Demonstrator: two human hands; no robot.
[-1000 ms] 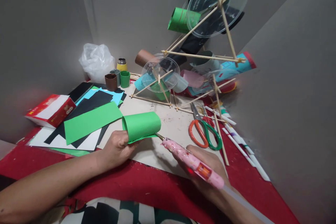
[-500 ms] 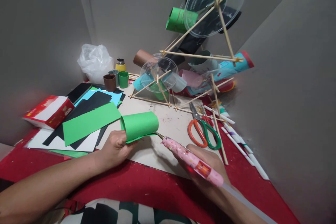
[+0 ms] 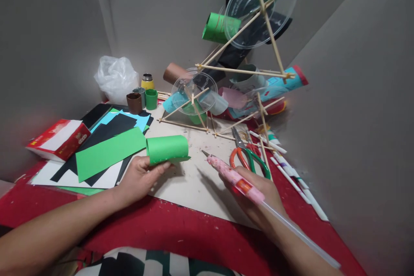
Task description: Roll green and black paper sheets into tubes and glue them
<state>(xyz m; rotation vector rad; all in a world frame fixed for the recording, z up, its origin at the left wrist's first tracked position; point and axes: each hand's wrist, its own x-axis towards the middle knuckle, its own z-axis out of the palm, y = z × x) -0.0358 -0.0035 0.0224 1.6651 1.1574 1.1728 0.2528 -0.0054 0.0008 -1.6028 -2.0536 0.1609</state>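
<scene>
My left hand (image 3: 140,177) pinches the lower edge of a curled green paper (image 3: 167,148), which is bent into a tube with one flap along its bottom. In my right hand (image 3: 258,192) is a pink glue gun (image 3: 234,179) with a clear glue stick (image 3: 300,233) sticking out of its back end. The gun's metal nozzle points up and left, apart from the paper. Just beyond the right hand lie scissors (image 3: 250,155) with one orange and one green handle, partly covered by that hand.
Paper sheets, among them a flat green strip (image 3: 111,153), and a red box (image 3: 60,138) lie at left. Small paper cups (image 3: 134,102) and a plastic bag (image 3: 115,75) stand behind. Stick frames with clear discs (image 3: 260,8) rise at back right; white rolled tubes (image 3: 315,202) lie right.
The glue gun's nozzle has come away from the paper's lower edge. The left hand has moved slightly left and tilted the green paper.
</scene>
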